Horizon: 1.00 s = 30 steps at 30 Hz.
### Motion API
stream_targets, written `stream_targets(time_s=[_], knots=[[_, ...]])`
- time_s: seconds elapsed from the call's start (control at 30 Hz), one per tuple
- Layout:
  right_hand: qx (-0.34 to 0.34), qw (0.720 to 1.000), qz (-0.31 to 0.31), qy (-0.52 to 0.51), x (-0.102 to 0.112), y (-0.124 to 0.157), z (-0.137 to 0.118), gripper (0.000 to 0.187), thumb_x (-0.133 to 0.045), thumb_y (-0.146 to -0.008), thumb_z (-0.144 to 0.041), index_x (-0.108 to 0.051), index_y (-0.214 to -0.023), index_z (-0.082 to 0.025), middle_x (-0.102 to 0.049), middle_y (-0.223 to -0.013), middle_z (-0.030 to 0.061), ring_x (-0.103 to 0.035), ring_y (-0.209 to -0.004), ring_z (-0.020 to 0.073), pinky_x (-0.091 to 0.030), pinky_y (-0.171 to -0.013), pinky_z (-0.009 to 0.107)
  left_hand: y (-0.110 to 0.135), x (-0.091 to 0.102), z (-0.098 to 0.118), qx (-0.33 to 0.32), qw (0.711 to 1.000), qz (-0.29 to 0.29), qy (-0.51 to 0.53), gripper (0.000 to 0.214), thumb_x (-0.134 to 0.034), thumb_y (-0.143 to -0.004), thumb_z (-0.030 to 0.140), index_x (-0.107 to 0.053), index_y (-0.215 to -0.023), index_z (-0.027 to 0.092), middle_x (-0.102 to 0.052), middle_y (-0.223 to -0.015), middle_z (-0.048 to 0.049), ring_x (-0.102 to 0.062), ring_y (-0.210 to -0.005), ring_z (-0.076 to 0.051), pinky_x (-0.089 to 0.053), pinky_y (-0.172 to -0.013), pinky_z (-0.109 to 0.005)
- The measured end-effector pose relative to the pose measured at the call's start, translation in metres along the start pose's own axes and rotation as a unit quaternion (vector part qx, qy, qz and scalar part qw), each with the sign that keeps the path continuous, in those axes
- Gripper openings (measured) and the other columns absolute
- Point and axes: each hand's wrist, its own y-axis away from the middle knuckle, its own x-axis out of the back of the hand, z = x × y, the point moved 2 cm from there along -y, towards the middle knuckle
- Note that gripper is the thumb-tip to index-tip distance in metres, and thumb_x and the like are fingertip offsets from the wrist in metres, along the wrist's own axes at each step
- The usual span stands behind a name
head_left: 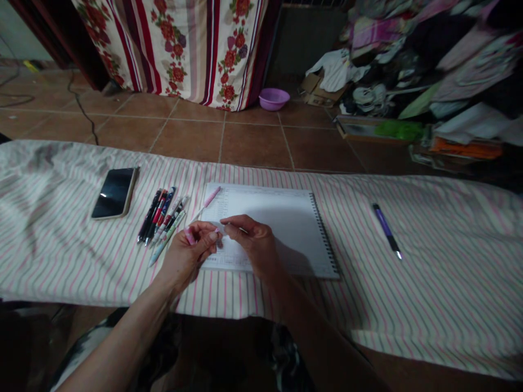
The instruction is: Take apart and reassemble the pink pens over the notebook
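My left hand (189, 251) and my right hand (252, 237) meet over the lower left part of a spiral notebook (286, 226). Both pinch a small pale part between thumb and fingers; the left also shows something pink against its palm. A pink pen piece (206, 204) lies slanted at the notebook's top left corner, and I cannot tell whether it reaches my hands. A row of several pens (162, 222) lies just left of my left hand. A purple pen (386, 230) lies alone well to the right.
A dark phone (114, 193) lies at the left on the striped cloth (441, 261) that covers the low surface. Beyond it are a brown tiled floor, a purple bowl (273, 98), a floral curtain (192, 43) and a pile of clothes (429, 65) at the back right.
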Motion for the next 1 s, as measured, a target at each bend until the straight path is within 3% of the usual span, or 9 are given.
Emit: stream_targets(time_s=[0.2, 0.33, 0.6, 1.0], knots=[[-0.087, 0.995, 0.032, -0.036, 0.000, -0.002, 0.004, 0.016, -0.071, -0.063, -0.030, -0.073, -0.077, -0.021, -0.066, -0.061, -0.0013, -0.054, -0.052, 0.0095, -0.047, -0.051, 0.022, 0.000, 0.000, -0.001, 0.012, 1.000, 0.021, -0.013, 0.028, -0.080, -0.058, 0.024, -0.061, -0.076, 0.013, -0.061, -0.061, 0.0010, -0.049, -0.048, -0.003, -0.034, -0.043, -0.013], [-0.082, 0.996, 0.026, -0.036, -0.001, -0.002, 0.005, 0.016, -0.071, -0.063, -0.029, -0.072, -0.077, -0.021, -0.067, -0.063, -0.0004, -0.061, -0.059, 0.0121, -0.050, -0.052, 0.021, 0.000, -0.001, -0.002, 0.012, 0.999, 0.013, -0.049, 0.026, -0.078, -0.060, 0.026, -0.060, -0.075, 0.013, -0.056, -0.053, 0.0028, -0.045, -0.045, -0.004, -0.029, -0.042, -0.013], [-0.065, 0.998, 0.022, -0.002, -0.002, -0.003, 0.014, 0.018, -0.071, -0.064, -0.032, -0.072, -0.077, -0.021, -0.068, -0.061, -0.0014, -0.060, -0.050, 0.0106, -0.053, -0.052, 0.023, 0.001, -0.002, -0.007, -0.007, 0.995, 0.007, -0.102, 0.023, -0.072, -0.066, 0.031, -0.060, -0.076, 0.014, -0.056, -0.049, 0.0021, -0.039, -0.041, -0.004, -0.022, -0.041, -0.016], [-0.073, 0.997, 0.011, 0.011, -0.004, -0.003, 0.009, 0.017, -0.071, -0.064, -0.033, -0.072, -0.076, -0.021, -0.069, -0.061, -0.0001, -0.061, -0.051, 0.0122, -0.054, -0.051, 0.023, -0.001, 0.002, -0.013, -0.036, 0.992, 0.004, -0.119, 0.021, -0.069, -0.069, 0.033, -0.058, -0.075, 0.015, -0.060, -0.057, 0.0000, -0.044, -0.045, -0.007, -0.027, -0.044, -0.019]])
